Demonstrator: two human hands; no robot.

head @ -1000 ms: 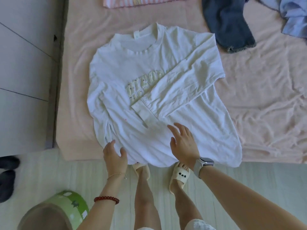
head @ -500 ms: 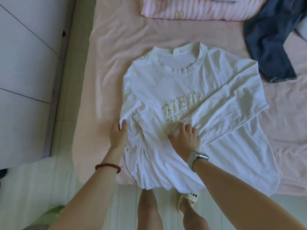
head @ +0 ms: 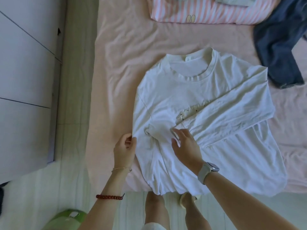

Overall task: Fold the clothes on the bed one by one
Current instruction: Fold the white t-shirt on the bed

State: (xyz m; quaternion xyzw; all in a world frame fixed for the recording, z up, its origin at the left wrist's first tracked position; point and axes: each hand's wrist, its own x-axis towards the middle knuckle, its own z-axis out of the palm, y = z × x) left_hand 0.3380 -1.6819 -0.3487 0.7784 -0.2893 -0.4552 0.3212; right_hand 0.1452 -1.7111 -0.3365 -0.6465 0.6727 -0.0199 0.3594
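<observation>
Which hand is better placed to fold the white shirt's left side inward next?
Left. The left hand already pinches the white shirt at its left edge; the right hand rests mid-shirt on the folded sleeves.

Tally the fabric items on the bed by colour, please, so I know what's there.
White: 1, the long-sleeved shirt under both hands
Dark blue: 1, the crumpled garment at upper right
Pink-and-white striped: 1, the striped piece along the top edge
Total: 3

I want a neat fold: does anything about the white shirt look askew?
Yes. The white shirt lies tilted on the bed, its hem spilling over the near edge. The left hand pinches its bunched side.
</observation>
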